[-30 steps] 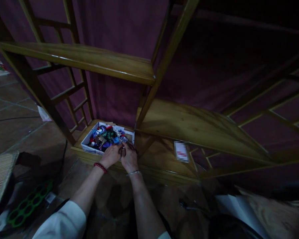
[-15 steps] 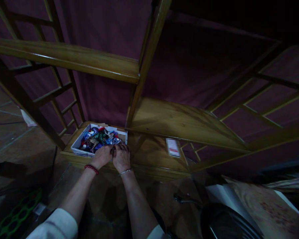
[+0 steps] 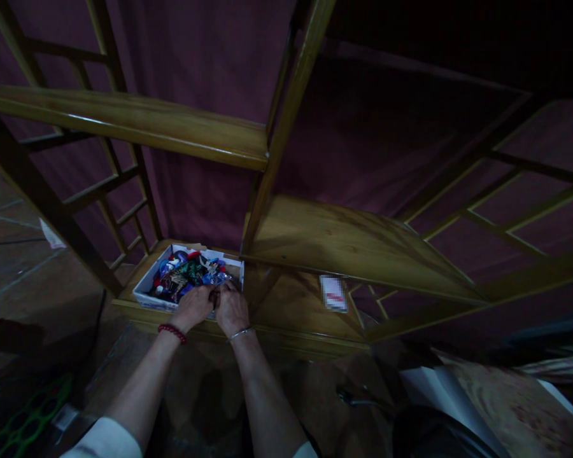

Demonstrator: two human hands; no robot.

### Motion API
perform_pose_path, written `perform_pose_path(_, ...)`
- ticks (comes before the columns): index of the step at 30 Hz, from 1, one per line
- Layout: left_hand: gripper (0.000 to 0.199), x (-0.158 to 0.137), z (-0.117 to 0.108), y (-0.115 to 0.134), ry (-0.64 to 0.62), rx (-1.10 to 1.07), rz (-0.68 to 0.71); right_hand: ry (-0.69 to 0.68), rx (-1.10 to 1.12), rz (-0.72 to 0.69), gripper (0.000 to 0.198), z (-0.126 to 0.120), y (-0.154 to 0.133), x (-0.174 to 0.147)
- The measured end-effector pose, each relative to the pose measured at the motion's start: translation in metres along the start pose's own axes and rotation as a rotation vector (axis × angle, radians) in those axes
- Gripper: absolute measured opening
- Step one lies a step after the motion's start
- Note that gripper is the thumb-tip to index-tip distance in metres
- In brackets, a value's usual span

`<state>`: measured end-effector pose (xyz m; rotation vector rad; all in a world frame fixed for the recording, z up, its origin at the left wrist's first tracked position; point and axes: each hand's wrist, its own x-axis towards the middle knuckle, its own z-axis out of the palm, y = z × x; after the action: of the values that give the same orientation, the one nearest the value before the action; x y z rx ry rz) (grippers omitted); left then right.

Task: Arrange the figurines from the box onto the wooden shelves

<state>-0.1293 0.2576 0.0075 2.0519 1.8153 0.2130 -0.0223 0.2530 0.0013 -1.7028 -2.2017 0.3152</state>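
Note:
A shallow white box (image 3: 146, 289) full of small mixed items (image 3: 188, 270), blue, red, green and silvery, rests on the low wooden shelf (image 3: 286, 305). My left hand (image 3: 195, 306), with a red bead bracelet (image 3: 172, 332) at the wrist, is closed at the box's near right edge. Right beside it, my right hand (image 3: 232, 308) is also closed, a thin silver bangle (image 3: 240, 334) on its wrist. The fingertips of both hands meet over the near right corner of the box. Whatever lies between them is hidden by the fingers and too dark to name.
A wooden upright (image 3: 286, 121) and a crossbar (image 3: 124, 124) frame the shelf. A small white packet (image 3: 334, 294) lies to the right under a raised wooden board (image 3: 344, 245). Lattice panels stand at both sides. On the floor are a green perforated object (image 3: 26, 416) and a white box (image 3: 439, 394).
The view has shifted a little, so the shelf and box sit slightly lower. The fingers of my right hand have curled in closer to my left hand's.

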Motion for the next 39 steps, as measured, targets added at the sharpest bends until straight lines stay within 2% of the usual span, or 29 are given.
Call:
perform_pose_path(8,0.027,0.002,0.001,-0.001,0.017,-0.024,0.019,-0.088,0.027,0.134,0.032,-0.001,0.005,0.009)
perform_pose_path(11,0.026,0.003,0.001,-0.001,0.025,-0.069,0.023,-0.097,0.05,0.148,0.038,0.001,0.007,0.012)
perform_pose_path(14,0.026,0.002,0.001,0.002,0.034,-0.108,0.015,-0.098,0.063,0.133,0.034,0.001,0.007,0.012)
perform_pose_path(25,0.03,0.003,0.001,0.002,0.071,-0.285,0.03,-0.06,0.108,0.119,0.035,0.0,0.008,0.017)
perform_pose_path(31,0.029,0.001,0.003,0.006,0.168,-0.333,0.058,0.015,0.15,0.126,0.03,0.004,0.011,0.022)
perform_pose_path(39,0.028,0.0,0.006,0.007,0.236,-0.354,0.099,0.04,0.204,0.165,0.03,0.004,0.011,0.024)
